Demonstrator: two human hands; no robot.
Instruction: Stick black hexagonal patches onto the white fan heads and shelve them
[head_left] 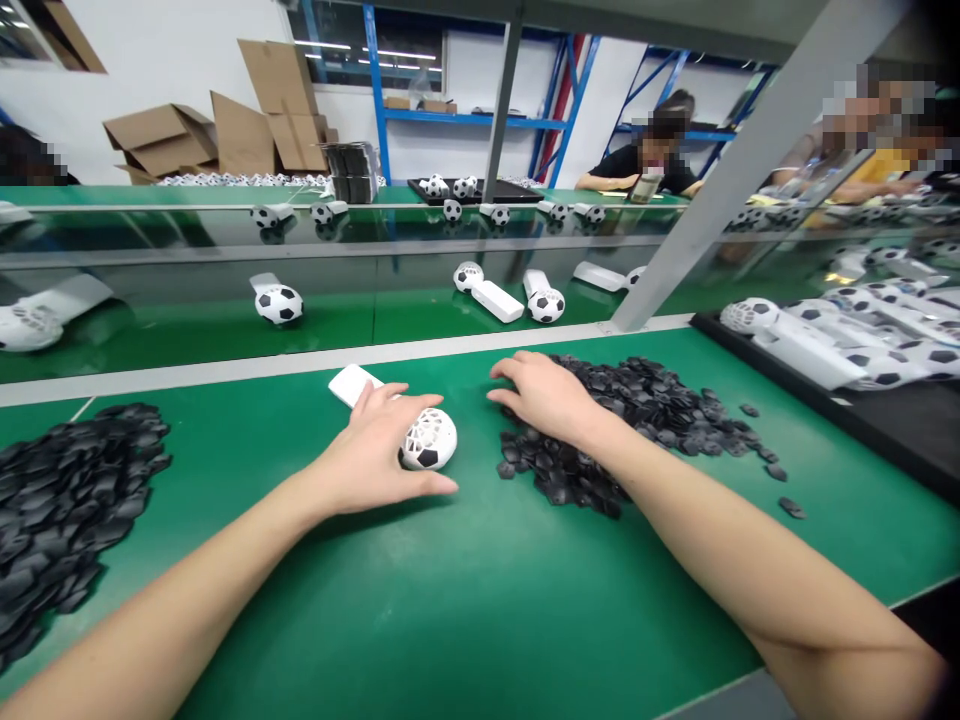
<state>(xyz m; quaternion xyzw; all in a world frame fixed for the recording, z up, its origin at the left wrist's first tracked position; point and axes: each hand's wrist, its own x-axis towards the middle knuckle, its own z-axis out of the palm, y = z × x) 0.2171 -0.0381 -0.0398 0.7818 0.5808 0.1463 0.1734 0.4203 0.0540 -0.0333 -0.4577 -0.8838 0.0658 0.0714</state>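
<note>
Has the white soccer-ball piece (433, 438) on the table (450, 590), within the span of the spread left hand (367, 445), well left of the right hand (546, 397). Holds the latter loosely bent at the far-left edge of the black-piece pile (667, 405); cannot tell whether pinching any.

Handle (349, 384) partly behind left grip (369, 448)
</note>
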